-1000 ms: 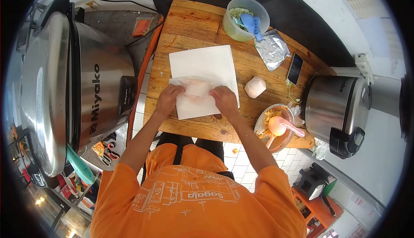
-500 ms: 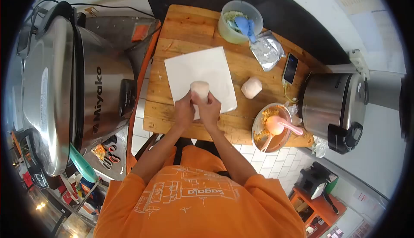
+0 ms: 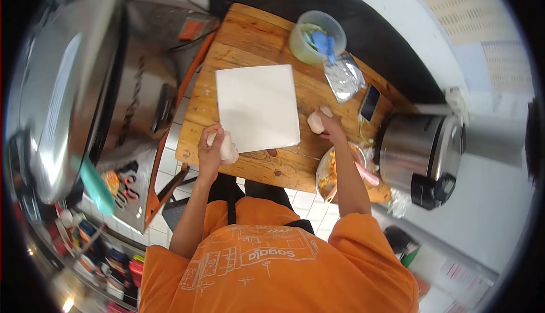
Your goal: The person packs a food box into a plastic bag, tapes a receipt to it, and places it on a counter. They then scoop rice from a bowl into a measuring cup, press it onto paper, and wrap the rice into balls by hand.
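My left hand [image 3: 208, 147] is closed around a white paper-wrapped bundle [image 3: 229, 150], by the lower left corner of a stack of white paper sheets [image 3: 258, 106]. What the wrapping holds is hidden. Right of the stack, my right hand [image 3: 332, 127] has its fingers round a second wrapped bundle [image 3: 316, 122], which rests on the wooden table [image 3: 250, 35]. Below my right hand stands a bowl [image 3: 325, 183] of orange-coloured food with a pink-handled ladle [image 3: 368, 174], partly covered by my forearm.
At the back are a clear tub [image 3: 301, 46] with a blue scoop [image 3: 323, 43], a foil sheet [image 3: 344, 79] and a phone [image 3: 370, 103]. A steel rice cooker [image 3: 411, 148] stands at the right; a larger one [image 3: 139, 86] fills the left side.
My hands have parted. The left carried its bundle left off the paper, while the right let go of it and reached right to take hold of the second bundle.
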Demonstrator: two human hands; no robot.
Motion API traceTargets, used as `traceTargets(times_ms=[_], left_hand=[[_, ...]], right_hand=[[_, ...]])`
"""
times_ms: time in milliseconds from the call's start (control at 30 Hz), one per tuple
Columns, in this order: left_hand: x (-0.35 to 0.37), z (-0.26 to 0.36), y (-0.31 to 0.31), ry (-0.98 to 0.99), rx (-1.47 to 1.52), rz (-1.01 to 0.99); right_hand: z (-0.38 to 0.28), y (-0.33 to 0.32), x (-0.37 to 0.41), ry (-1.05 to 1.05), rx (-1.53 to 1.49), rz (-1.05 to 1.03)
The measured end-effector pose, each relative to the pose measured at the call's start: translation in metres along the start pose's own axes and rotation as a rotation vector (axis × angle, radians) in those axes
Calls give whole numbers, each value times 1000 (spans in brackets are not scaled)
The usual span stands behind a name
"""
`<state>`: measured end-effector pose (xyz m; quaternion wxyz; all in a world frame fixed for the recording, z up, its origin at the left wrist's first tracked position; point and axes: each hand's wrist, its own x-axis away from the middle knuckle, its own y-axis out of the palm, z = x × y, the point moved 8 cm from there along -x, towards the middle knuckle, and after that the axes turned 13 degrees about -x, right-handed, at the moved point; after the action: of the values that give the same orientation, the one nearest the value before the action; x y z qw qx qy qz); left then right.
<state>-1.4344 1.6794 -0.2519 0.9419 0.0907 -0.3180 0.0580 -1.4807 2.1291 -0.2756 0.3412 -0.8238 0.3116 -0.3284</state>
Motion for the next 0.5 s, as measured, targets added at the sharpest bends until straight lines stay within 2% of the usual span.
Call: traceTargets(times_ms=[33, 67, 100, 133, 167, 200, 233, 300, 333, 367, 400, 433, 500], left_hand=[[4, -14, -16, 9, -17, 28], [9, -30, -24, -22, 93, -42], [25, -36, -39, 6, 128, 28], [48, -37, -38, 95, 139, -83], [75, -34, -42, 209, 139, -158], [104, -27, -59, 277, -3, -7], [141, -25, -71, 309, -140, 160], [215, -44, -79, 444, -158, 362], [248, -82, -78, 416, -115, 469], [276, -119, -75, 393, -83, 560], [310, -150, -65, 376, 15, 645], [344, -175, -55, 362, 106, 704], [415, -215, -21, 134, 345, 793]], right_hand=[[15, 20, -7, 105, -144, -107], [28, 43, -13, 209, -278, -228], [36, 52, -26, 144, -357, -268], [36, 60, -33, 73, -433, -337], [8, 50, -2, 167, -556, -525], [-10, 71, -3, 82, -757, -789], [-32, 60, 23, 136, -851, -882], [-73, 62, 65, 81, -1015, -1213], [-95, 52, 117, 169, -1053, -1402], [-107, 46, 176, 337, -1046, -1632], [-99, 66, 191, 356, -905, -1885], [-97, 78, 238, 370, -845, -1988], [-75, 76, 348, 195, -652, -2078]])
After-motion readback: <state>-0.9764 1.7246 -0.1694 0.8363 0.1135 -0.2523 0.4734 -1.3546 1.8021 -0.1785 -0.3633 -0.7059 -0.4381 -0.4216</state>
